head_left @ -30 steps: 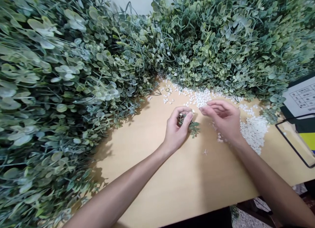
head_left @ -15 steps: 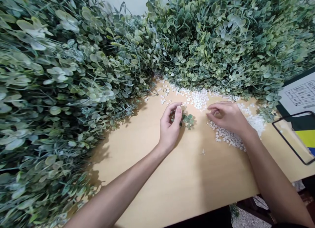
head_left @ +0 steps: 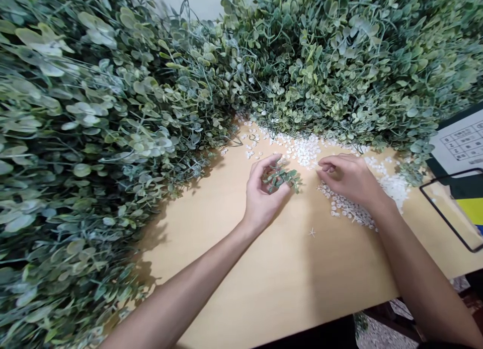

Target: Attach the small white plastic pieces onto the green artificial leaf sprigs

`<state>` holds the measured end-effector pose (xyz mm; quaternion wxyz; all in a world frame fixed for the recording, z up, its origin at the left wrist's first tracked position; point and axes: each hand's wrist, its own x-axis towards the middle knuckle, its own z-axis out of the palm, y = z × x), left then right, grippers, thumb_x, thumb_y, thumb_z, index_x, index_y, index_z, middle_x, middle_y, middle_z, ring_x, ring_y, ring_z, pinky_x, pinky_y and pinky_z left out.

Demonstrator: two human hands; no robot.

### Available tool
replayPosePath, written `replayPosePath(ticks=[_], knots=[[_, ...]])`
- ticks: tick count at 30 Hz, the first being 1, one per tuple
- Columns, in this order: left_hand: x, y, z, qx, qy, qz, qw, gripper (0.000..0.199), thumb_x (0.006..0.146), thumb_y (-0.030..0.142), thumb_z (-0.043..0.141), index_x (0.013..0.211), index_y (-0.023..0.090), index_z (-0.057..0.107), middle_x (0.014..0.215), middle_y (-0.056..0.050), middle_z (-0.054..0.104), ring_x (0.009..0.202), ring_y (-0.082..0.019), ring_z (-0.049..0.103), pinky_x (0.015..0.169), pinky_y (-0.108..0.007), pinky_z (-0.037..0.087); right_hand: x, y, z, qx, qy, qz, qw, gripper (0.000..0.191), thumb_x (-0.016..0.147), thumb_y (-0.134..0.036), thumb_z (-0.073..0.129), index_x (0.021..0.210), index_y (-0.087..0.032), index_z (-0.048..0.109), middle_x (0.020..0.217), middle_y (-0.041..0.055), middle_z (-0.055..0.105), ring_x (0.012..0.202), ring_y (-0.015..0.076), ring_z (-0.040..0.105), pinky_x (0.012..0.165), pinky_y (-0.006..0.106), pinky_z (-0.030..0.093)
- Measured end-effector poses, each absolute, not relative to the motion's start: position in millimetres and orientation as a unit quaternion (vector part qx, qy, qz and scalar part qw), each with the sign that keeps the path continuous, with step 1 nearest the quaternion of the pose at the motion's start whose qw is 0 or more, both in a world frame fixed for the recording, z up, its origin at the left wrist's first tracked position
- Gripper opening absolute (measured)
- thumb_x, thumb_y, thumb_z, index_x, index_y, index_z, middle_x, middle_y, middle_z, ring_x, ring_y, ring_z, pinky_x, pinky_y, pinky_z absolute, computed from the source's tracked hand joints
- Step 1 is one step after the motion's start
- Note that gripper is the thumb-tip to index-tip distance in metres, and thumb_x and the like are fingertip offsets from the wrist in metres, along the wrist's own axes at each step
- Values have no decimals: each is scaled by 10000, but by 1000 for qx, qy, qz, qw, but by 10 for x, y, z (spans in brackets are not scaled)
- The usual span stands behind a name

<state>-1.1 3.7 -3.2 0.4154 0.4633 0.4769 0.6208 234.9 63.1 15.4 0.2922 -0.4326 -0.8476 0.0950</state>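
My left hand [head_left: 266, 190] is curled around a small green leafy sprig [head_left: 285, 178], its thumb lying at the sprig's near side. The sprig's leaves stick out to the right between thumb and fingers; its stem is hidden. To the right, my right hand [head_left: 345, 180] has thumb and forefinger drawn together in a pinch, and whatever is in it is too small to make out. Beneath and beside that hand lie many small white plastic pieces [head_left: 349, 209], round and star-shaped. A single white star-shaped piece [head_left: 312, 233] rests on the table nearer to me.
Dense heaps of green leafy stems [head_left: 113, 112] line the left and back of the wooden table [head_left: 241, 283]. More white pieces [head_left: 305, 150] are piled along the back. At the right stand a printed sheet [head_left: 460, 140] and a black wire frame [head_left: 449, 218].
My left thumb has moved right and down, away from the fingers, and more of the sprig shows, turned and raised in the hand. My right hand has hardly moved.
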Motion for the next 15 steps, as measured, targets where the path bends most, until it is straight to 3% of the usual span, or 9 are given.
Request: replayPosePath(ticks=[4, 9, 12, 15], knots=[[14, 21, 13, 448, 472, 626, 431, 422, 700, 161, 886, 1038, 222, 642, 1051, -17, 648, 934, -139, 663, 820, -245, 553, 2345, 630, 166, -434, -853, 81, 278, 99, 905, -208, 690, 985, -221, 746, 819, 46, 764, 757, 245, 731, 771, 392, 560], [39, 19, 31, 428, 457, 630, 460, 364, 791, 218, 854, 862, 219, 497, 977, -13, 676, 959, -146, 680, 829, -257, 539, 2310, 622, 144, -431, -841, 80, 316, 135, 914, -178, 648, 996, -206, 751, 804, 43, 758, 725, 225, 720, 758, 383, 580], [35, 19, 18, 420, 471, 621, 466, 408, 800, 256, 857, 834, 224, 451, 901, 7, 651, 873, -129, 672, 782, -247, 532, 2299, 611, 153, -428, -826, 101, 353, 155, 898, -165, 662, 1016, -223, 743, 848, 34, 772, 731, 211, 726, 770, 374, 603], [28, 14, 0, 402, 452, 626, 492, 428, 791, 264, 858, 858, 230, 437, 902, 13, 655, 938, -156, 722, 834, -278, 567, 2273, 587, 190, -422, -805, 133, 395, 157, 882, -167, 693, 1013, -246, 730, 879, 21, 780, 754, 205, 740, 784, 366, 629]])
